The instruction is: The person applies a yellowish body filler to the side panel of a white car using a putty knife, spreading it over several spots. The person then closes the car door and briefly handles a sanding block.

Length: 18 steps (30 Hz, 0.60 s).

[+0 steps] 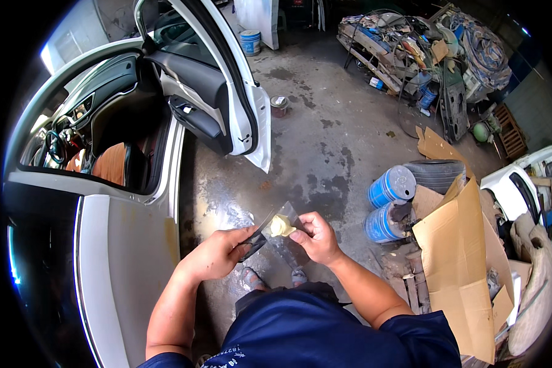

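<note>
My left hand [218,254] is closed on a thin, dark scraper [265,222], its flat blade tilted up toward the middle; a black part [252,246] shows below the fingers. My right hand [317,239], thumb on top, grips a see-through flat plate [290,210]. On that plate sits a cream-coloured lump of putty [281,226], close to the right thumb. The scraper's edge is beside the putty; whether they touch I cannot tell. Both hands are held up in front of my body, above the floor.
To the left stands a white car with its door [196,80] open and a dull grey rear panel [129,270]. On the right are blue drums [383,222], a tyre [438,172] and cardboard [457,257]. A scrap heap [423,55] lies behind; a small can [279,105] stands near the door.
</note>
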{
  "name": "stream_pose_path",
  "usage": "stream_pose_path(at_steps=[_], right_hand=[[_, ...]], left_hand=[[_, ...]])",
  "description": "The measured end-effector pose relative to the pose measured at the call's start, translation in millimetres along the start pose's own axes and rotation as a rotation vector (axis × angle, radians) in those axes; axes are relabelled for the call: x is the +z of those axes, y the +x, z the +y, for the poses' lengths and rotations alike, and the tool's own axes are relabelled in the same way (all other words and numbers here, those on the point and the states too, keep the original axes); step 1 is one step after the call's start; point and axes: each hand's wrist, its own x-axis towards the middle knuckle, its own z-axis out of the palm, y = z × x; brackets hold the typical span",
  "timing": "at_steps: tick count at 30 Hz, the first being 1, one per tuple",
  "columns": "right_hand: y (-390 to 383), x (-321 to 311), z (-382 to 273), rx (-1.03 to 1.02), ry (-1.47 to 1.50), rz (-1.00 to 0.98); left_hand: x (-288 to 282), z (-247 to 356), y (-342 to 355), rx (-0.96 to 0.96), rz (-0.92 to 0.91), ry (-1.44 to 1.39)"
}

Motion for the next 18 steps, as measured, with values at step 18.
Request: stream_pose_path(at_steps=[18], right_hand=[[36.8, -27.0, 86.1, 0.389, -0.102, 0.308]], left_hand=[[74.7, -98.4, -8.4, -0.24, 0.776, -1.225]])
